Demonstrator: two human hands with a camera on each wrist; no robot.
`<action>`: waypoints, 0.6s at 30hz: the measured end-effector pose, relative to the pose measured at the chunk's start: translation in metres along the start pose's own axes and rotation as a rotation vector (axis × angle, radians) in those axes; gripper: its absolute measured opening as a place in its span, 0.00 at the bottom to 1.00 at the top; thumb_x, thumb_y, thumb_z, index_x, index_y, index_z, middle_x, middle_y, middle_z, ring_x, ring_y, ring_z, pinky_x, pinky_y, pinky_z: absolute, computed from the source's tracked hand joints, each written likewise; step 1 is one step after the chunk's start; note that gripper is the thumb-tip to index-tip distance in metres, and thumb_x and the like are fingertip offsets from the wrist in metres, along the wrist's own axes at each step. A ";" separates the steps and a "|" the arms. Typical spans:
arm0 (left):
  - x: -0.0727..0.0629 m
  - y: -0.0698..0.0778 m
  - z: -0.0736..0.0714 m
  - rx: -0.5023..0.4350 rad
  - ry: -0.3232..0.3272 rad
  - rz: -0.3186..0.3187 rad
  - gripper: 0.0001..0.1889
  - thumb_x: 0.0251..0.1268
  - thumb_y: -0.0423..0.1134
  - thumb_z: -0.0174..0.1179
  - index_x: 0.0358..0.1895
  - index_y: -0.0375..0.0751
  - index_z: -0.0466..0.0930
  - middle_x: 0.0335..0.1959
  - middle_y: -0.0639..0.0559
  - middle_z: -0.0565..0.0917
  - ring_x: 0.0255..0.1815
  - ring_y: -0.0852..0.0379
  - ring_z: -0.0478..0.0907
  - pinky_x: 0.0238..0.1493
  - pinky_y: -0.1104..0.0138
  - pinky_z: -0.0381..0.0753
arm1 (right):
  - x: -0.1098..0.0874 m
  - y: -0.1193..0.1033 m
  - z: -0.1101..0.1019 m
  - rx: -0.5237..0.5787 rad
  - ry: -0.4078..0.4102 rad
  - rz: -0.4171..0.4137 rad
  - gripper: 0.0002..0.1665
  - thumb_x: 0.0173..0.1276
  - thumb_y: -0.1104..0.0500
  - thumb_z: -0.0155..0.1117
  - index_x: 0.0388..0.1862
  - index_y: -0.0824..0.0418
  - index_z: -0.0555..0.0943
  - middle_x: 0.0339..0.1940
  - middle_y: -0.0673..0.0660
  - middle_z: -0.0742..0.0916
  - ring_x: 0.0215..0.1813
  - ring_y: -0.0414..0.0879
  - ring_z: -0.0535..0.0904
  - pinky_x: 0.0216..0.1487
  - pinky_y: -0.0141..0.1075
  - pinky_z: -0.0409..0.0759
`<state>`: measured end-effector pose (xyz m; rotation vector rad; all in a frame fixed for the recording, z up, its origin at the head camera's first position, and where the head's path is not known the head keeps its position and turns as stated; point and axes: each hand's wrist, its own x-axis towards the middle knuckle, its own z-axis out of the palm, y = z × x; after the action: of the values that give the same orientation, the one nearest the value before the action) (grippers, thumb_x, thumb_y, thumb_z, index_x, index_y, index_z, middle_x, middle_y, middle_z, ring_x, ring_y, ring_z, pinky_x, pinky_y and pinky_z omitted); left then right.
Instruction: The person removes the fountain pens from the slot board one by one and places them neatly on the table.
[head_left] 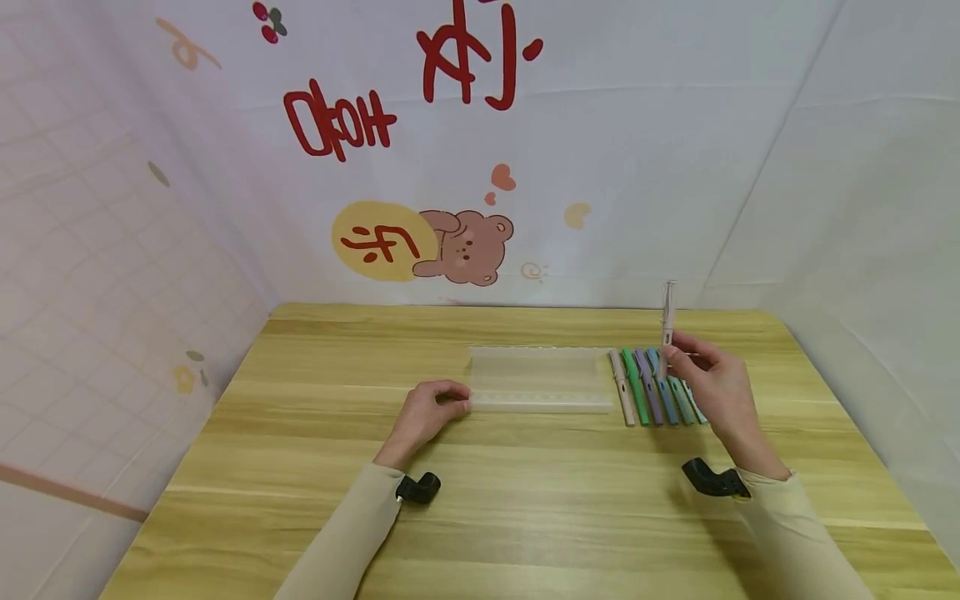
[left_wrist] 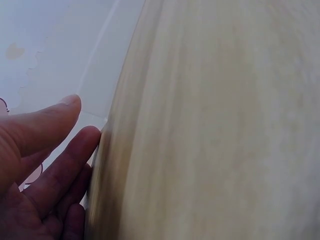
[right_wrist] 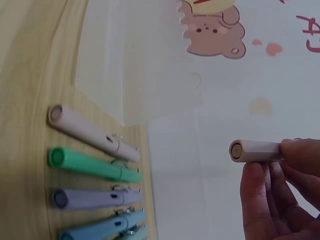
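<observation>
In the head view, my right hand (head_left: pixel 720 387) pinches a pale pinkish-white pen (head_left: pixel 667 321) between thumb and fingers. It stands upright above a row of pens, its clip end up; the right wrist view shows its flat round end (right_wrist: pixel 237 150). Below lie a pale pink pen (head_left: pixel 622 392), a green pen (head_left: pixel 636 392), a purple pen (head_left: pixel 649 392) and several blue and teal ones, partly behind the hand. My left hand (head_left: pixel 426 417) is at the left end of a translucent pen rack (head_left: pixel 540 407), fingertips touching its corner with fingers loosely bent.
The rack's back panel (head_left: pixel 540 367) stands near the rear of the wooden table (head_left: pixel 540 492), left of the pens. Behind the table hangs a white printed cloth (head_left: pixel 630 200) with a bear. A black wrist mount (head_left: pixel 716 479) sits at the right sleeve.
</observation>
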<state>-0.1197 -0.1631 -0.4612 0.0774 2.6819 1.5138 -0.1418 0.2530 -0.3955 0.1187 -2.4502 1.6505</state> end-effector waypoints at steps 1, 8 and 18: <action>0.000 0.000 0.000 0.000 -0.001 0.000 0.06 0.65 0.36 0.71 0.44 0.45 0.90 0.45 0.54 0.89 0.54 0.51 0.81 0.61 0.51 0.75 | 0.001 0.002 -0.003 0.000 0.004 0.005 0.29 0.78 0.54 0.65 0.68 0.72 0.77 0.42 0.36 0.88 0.39 0.32 0.87 0.42 0.25 0.83; 0.001 -0.001 0.002 -0.005 -0.005 -0.002 0.06 0.65 0.37 0.71 0.44 0.46 0.90 0.45 0.54 0.89 0.52 0.52 0.81 0.59 0.54 0.76 | 0.006 0.020 -0.019 0.020 0.022 0.032 0.29 0.78 0.57 0.64 0.67 0.77 0.75 0.41 0.33 0.88 0.39 0.29 0.87 0.41 0.25 0.84; 0.002 0.000 -0.001 -0.006 -0.001 -0.005 0.06 0.65 0.36 0.72 0.44 0.45 0.90 0.44 0.55 0.89 0.51 0.52 0.81 0.57 0.55 0.76 | 0.012 0.035 -0.041 -0.036 -0.004 0.084 0.32 0.78 0.56 0.63 0.69 0.78 0.73 0.38 0.30 0.86 0.36 0.29 0.87 0.38 0.24 0.83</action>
<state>-0.1221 -0.1639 -0.4606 0.0717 2.6748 1.5195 -0.1547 0.3046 -0.4103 0.0146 -2.5187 1.6391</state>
